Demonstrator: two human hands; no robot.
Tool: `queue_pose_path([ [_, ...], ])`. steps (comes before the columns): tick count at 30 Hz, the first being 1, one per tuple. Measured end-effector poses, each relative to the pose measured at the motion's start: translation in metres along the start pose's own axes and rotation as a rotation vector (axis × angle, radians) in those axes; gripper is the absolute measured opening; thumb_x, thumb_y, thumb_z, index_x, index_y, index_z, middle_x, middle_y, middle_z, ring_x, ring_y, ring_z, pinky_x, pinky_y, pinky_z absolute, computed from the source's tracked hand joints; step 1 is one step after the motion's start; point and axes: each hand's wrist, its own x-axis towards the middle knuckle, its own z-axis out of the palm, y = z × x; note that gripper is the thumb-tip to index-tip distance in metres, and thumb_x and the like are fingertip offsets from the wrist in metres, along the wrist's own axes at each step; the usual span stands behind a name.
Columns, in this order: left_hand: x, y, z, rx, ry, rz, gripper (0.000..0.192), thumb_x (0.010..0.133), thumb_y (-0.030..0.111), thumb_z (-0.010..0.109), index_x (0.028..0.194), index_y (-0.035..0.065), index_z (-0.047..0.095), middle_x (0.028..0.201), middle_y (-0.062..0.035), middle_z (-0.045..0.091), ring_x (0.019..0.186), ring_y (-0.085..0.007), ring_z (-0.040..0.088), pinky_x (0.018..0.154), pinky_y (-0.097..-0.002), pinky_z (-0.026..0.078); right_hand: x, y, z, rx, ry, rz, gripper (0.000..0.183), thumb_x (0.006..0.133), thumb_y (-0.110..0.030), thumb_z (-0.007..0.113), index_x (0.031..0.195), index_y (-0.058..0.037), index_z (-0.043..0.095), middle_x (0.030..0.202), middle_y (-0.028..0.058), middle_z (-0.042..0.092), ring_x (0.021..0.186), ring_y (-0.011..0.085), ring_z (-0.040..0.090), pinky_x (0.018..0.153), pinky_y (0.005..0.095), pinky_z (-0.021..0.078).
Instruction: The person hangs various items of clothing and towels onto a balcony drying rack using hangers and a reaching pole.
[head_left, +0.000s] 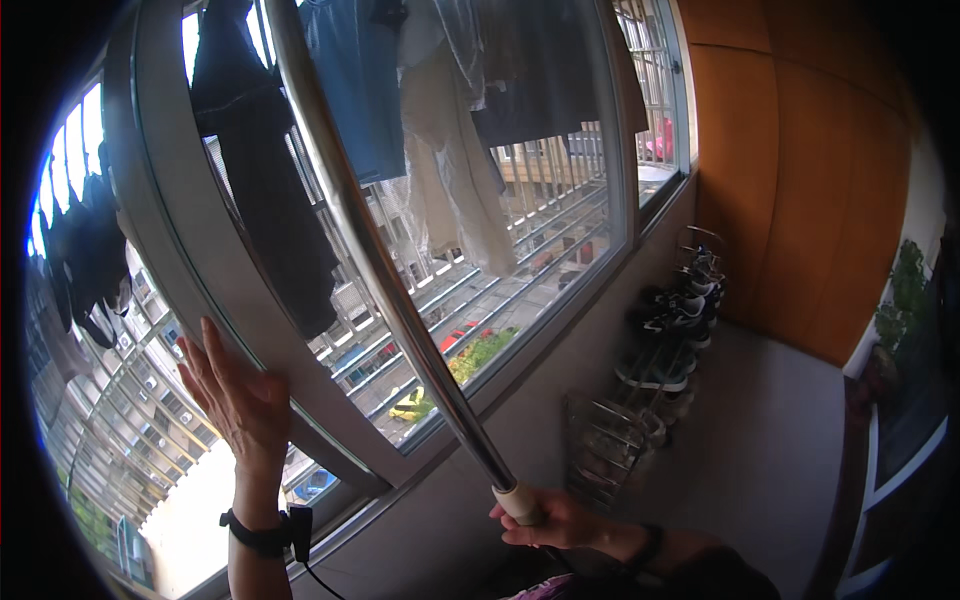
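My left hand (240, 401) is raised at the left, its palm against or close to the edge of a sliding window frame (247, 322), fingers extended. At the lower middle, my right hand (551, 519) grips the pale end cap of a long metal pole (375, 277), which slants up past the window to the top edge. Behind the glass hang dark trousers (277, 195), a blue garment (356, 90) and beige trousers (457, 172). More dark laundry (90, 247) hangs at the far left. The pole's upper end is out of view.
Window bars (555, 195) stand outside, with parked vehicles and greenery below. Under the sill, a metal shoe rack (600, 442) holds several shoes (667, 315). An orange-brown wooden cabinet or door (810, 172) fills the back right, and a leafy plant (900, 292) is at the right edge.
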Motion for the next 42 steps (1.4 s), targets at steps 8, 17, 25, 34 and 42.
queue_pose_path([
  [8, -0.004, -0.024, -0.006, 0.064, 0.15, 0.041, 0.074, 0.081, 0.044, 0.052, 0.141, 0.0163, 0.018, 0.146, -0.0149, 0.019, 0.134, -0.0355, 0.017, 0.104, -0.0595, 0.014, -0.006, 0.001, -0.011, -0.153, 0.087, -0.163, 0.031, 0.081, -0.011, 0.066, 0.109, -0.0043, 0.054, 0.078, -0.0036, 0.048, 0.071, 0.0043, 0.045, 0.063, 0.0202, 0.0409],
  [17, -0.005, -0.026, -0.012, 0.077, 0.067, -0.018, 0.069, 0.078, 0.031, 0.058, 0.138, 0.0182, 0.025, 0.141, -0.0116, 0.032, 0.132, -0.0375, 0.022, 0.103, -0.0593, 0.018, -0.003, -0.003, -0.005, -0.042, 0.093, -0.124, 0.029, 0.081, -0.009, 0.066, 0.106, -0.0029, 0.054, 0.078, -0.0028, 0.049, 0.065, 0.004, 0.046, 0.056, 0.0195, 0.0408],
  [25, -0.007, -0.007, 0.007, -0.4, 0.221, -0.156, 0.072, 0.073, -0.002, 0.059, 0.136, 0.0049, 0.026, 0.139, -0.0159, 0.029, 0.131, -0.0355, 0.022, 0.106, -0.045, 0.021, 0.014, 0.012, 0.013, -0.062, 0.006, -0.159, 0.027, 0.079, -0.003, 0.066, 0.104, -0.0006, 0.055, 0.075, -0.0014, 0.051, 0.059, 0.0046, 0.048, 0.05, 0.0196, 0.0411],
  [34, 0.002, -0.015, -0.001, -0.493, 0.142, -0.043, 0.078, 0.068, -0.011, 0.049, 0.138, 0.0118, 0.024, 0.139, -0.0284, 0.012, 0.13, -0.0448, 0.017, 0.102, -0.0521, 0.028, 0.022, 0.014, 0.013, -0.026, 0.038, -0.147, 0.026, 0.079, 0.0, 0.064, 0.103, 0.0018, 0.054, 0.069, 0.0015, 0.051, 0.058, 0.0067, 0.049, 0.05, 0.0202, 0.0414],
  [42, -0.012, -0.05, -0.024, -0.3, 0.142, -0.033, 0.078, 0.065, -0.007, 0.05, 0.137, 0.0117, 0.026, 0.137, -0.0211, 0.022, 0.128, -0.0413, 0.022, 0.099, -0.0505, 0.035, 0.002, 0.022, 0.004, -0.02, 0.095, -0.104, 0.027, 0.077, 0.0, 0.065, 0.101, 0.002, 0.054, 0.068, 0.0019, 0.051, 0.057, 0.007, 0.049, 0.049, 0.0213, 0.0405],
])
